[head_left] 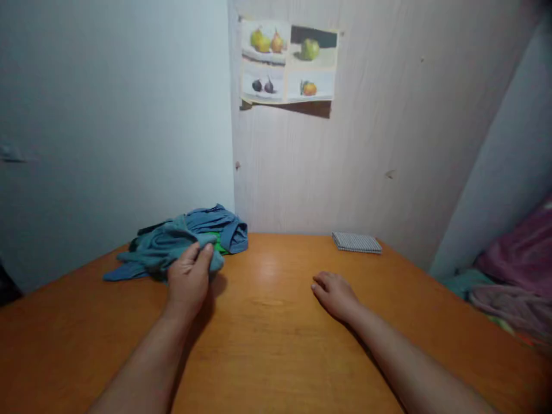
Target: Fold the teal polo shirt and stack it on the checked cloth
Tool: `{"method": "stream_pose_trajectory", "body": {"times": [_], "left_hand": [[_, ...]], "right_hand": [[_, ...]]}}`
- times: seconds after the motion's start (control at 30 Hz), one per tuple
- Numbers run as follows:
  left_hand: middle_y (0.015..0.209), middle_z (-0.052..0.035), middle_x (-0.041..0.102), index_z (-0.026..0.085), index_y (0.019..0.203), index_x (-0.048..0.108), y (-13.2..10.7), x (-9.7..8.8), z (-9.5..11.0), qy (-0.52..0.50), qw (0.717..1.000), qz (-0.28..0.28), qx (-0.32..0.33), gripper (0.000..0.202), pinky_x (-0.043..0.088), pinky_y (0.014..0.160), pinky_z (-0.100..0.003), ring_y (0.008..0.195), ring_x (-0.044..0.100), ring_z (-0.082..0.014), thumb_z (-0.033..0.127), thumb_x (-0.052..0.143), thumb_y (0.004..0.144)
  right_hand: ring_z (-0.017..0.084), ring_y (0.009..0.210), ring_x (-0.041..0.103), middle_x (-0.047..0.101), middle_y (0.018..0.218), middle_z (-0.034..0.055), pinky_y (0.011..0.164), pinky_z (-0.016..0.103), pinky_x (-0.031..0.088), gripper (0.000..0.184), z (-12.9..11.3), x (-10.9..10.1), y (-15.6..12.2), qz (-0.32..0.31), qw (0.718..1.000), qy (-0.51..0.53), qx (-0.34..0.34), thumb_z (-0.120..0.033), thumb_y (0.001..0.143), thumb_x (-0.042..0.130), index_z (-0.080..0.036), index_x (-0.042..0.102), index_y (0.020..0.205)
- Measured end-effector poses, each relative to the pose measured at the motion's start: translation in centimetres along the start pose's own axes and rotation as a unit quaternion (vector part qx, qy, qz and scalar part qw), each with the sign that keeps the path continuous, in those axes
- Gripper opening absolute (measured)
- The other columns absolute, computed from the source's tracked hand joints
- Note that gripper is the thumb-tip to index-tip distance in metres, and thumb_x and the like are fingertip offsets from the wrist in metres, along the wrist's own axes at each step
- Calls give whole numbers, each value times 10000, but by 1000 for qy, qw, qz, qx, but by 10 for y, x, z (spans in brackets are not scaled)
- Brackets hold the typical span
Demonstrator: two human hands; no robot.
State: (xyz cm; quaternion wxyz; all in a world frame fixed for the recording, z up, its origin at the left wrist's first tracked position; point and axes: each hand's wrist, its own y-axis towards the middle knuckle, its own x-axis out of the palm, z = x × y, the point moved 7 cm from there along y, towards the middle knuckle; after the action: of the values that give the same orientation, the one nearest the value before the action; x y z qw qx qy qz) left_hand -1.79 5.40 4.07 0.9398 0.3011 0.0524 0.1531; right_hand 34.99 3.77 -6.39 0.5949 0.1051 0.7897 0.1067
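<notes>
A crumpled blue cloth (181,238) with a bit of green showing lies at the back left of the wooden table (276,345). My left hand (188,279) reaches into its near edge, fingers closed on the fabric. My right hand (334,293) rests on the bare tabletop right of centre, fingers loosely curled down, holding nothing. A small folded checked cloth (356,242) lies at the table's far edge, beyond my right hand.
The table stands in a corner, with a pale wall on the left and a wood-grain panel behind it carrying a fruit poster (288,60). Purple and pink bedding (517,276) lies off the table's right side.
</notes>
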Motion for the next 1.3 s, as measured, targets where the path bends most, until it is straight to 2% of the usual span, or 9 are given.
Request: {"method": "stream_pose_trajectory", "body": {"times": [0.1, 0.23, 0.3, 0.47, 0.57, 0.7, 0.87, 1.17, 1.3], "left_hand": [[727, -12, 549, 175, 800, 674, -45, 59, 7, -29, 949, -307, -58, 286, 392, 612, -257, 677, 478, -142, 446, 626, 878], [721, -7, 544, 158, 873, 689, -115, 93, 6, -89, 783, -591, -176, 298, 350, 528, -223, 597, 449, -104, 454, 660, 863], [900, -45, 613, 179, 1090, 683, -118, 93, 3, -99, 774, -587, -214, 393, 362, 516, -215, 622, 492, -102, 457, 720, 814], [948, -71, 681, 194, 1185, 662, -40, 59, -9, -6, 936, -325, -133, 480, 457, 589, -273, 668, 574, -158, 518, 638, 832], [1093, -90, 701, 218, 1115, 688, -2, 28, -24, 151, 968, -199, -28, 359, 511, 844, -394, 982, 636, -270, 379, 551, 825], [1333, -135, 615, 210, 1154, 705, 4, 17, -60, 455, 855, -247, 21, 454, 408, 1023, -517, 1237, 529, -385, 255, 564, 725], [1131, -116, 697, 258, 985, 721, -14, 25, -75, 530, 765, -364, -35, 305, 482, 833, -430, 1040, 642, -353, 238, 512, 764], [788, -31, 644, 208, 774, 591, -32, 61, -56, 270, 864, -424, 24, 119, 436, 696, -288, 775, 598, -216, 241, 481, 801], [802, -17, 639, 196, 825, 632, -67, 88, -34, 85, 869, -486, -30, 166, 450, 690, -268, 756, 583, -182, 316, 523, 858]], "right_hand": [[243, 1078, 613, 711, 1139, 91, 921, 317, 411, 333, -1, -2, -2, -3, 1000, -4, 5, -391, 934, 493, -208, 706, 1114], [250, 1128, 595, 699, 1177, 100, 955, 329, 398, 356, 1, -3, -2, -13, 1000, -6, 13, -399, 933, 501, -213, 699, 1162], [257, 1142, 587, 695, 1191, 102, 962, 338, 396, 365, 1, -2, -2, -16, 1000, -7, 14, -404, 932, 501, -214, 698, 1174], [254, 1128, 590, 690, 1193, 102, 961, 342, 401, 367, 1, -3, -2, -16, 1000, -3, 12, -410, 938, 497, -208, 698, 1170], [254, 1139, 585, 689, 1196, 103, 973, 344, 397, 366, 1, -3, -2, -22, 1000, 1, 14, -410, 937, 503, -208, 691, 1177], [255, 1137, 586, 689, 1195, 106, 971, 348, 401, 365, 1, -4, -2, -18, 1000, 4, 9, -406, 935, 504, -207, 689, 1179], [258, 1142, 583, 687, 1195, 111, 967, 357, 401, 372, 1, -4, -3, -28, 1000, 8, 2, -408, 936, 502, -215, 685, 1196], [258, 1157, 579, 684, 1214, 110, 980, 354, 397, 405, 0, -4, -3, -25, 1000, 3, 2, -431, 946, 479, -212, 684, 1217], [250, 1152, 585, 688, 1204, 108, 983, 348, 395, 398, 0, -4, -2, -28, 1000, 3, -1, -433, 943, 486, -223, 688, 1215]]}}
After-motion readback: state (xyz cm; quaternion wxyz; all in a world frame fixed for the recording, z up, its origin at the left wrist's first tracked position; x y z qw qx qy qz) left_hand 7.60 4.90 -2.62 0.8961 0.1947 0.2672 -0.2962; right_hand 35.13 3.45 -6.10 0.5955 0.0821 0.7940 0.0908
